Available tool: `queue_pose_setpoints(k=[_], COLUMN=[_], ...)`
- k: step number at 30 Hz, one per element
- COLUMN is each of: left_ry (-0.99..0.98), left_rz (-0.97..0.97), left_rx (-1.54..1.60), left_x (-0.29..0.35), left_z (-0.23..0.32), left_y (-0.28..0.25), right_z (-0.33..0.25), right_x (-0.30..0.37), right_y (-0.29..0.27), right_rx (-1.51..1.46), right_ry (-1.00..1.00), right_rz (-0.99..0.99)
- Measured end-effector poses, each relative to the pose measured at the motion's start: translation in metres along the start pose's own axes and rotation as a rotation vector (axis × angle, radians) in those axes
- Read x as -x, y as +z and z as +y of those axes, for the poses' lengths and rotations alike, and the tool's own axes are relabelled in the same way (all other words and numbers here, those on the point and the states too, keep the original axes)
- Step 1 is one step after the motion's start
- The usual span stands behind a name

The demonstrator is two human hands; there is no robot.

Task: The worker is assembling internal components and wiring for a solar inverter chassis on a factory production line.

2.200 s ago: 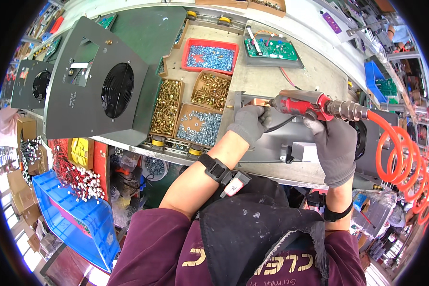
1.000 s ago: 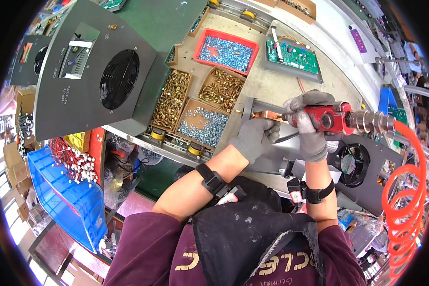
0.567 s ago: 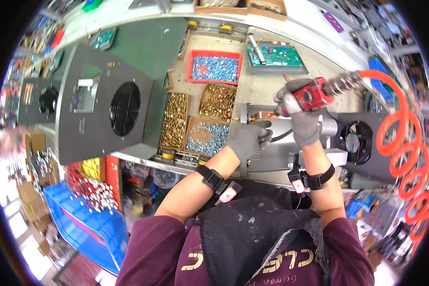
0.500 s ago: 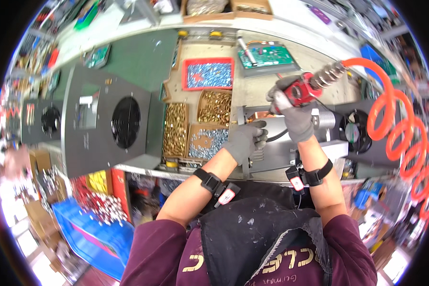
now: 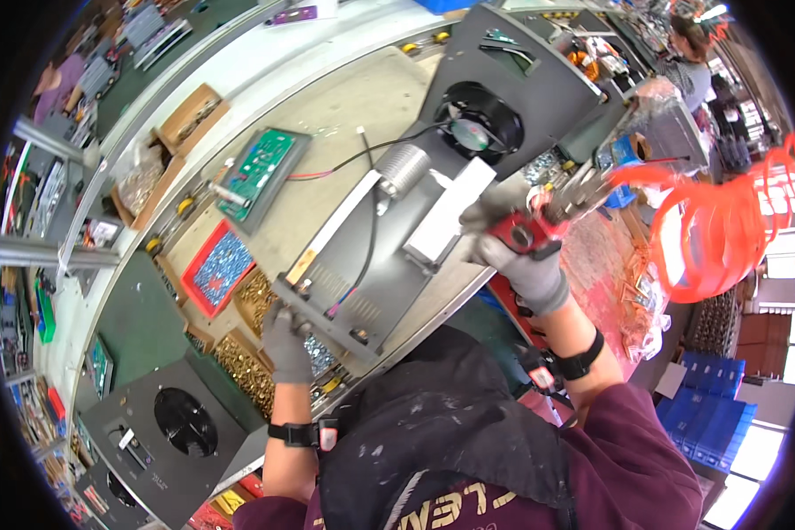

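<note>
My right hand [image 5: 530,274], in a grey glove, is closed around a red air-powered hand tool [image 5: 523,233]; its working tip is hidden. From the tool's outer end runs a coiled orange hose [image 5: 711,234]. In front of me lies a grey metal chassis [image 5: 362,265] with a ribbed silver cylinder [image 5: 405,170], a white block [image 5: 450,210], a black cable and a panel with a round black fan [image 5: 481,124]. My left hand [image 5: 288,344], also gloved, has its fingers curled at the chassis's near-left end plate, beside the screw trays.
Left of the chassis stand a red tray of silvery screws [image 5: 223,268] and a cardboard tray of brass-coloured screws [image 5: 243,369]. A green circuit board [image 5: 261,177] lies behind them. Another dark fan panel [image 5: 172,433] stands at lower left. A person [image 5: 689,62] is at far right.
My view has turned to the right, swinging the bench round. My right hand has carried the red tool to the chassis's near right side. The left hand's fingers have curled at the end plate.
</note>
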State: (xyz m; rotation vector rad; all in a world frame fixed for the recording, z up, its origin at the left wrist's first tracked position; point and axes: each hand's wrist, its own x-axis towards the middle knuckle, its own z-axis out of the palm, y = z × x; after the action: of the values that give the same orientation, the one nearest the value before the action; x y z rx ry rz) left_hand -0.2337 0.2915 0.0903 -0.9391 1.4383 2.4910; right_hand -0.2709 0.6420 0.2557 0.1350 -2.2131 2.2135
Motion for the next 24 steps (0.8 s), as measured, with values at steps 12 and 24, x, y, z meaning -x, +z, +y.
queue_pose_setpoints(k=[12, 24], left_ry=[0.749, 0.728], left_rz=[0.416, 0.216], left_rx=[-1.25, -1.515], left_x=[0.008, -0.014], left_z=[0.029, 0.056], left_y=[0.075, 0.1], right_z=[0.193, -0.027], right_x=[0.152, -0.11], right_y=[-0.297, -0.006], right_rx=[1.335, 0.749], right_ry=[0.733, -0.559], right_rz=[0.603, 0.007])
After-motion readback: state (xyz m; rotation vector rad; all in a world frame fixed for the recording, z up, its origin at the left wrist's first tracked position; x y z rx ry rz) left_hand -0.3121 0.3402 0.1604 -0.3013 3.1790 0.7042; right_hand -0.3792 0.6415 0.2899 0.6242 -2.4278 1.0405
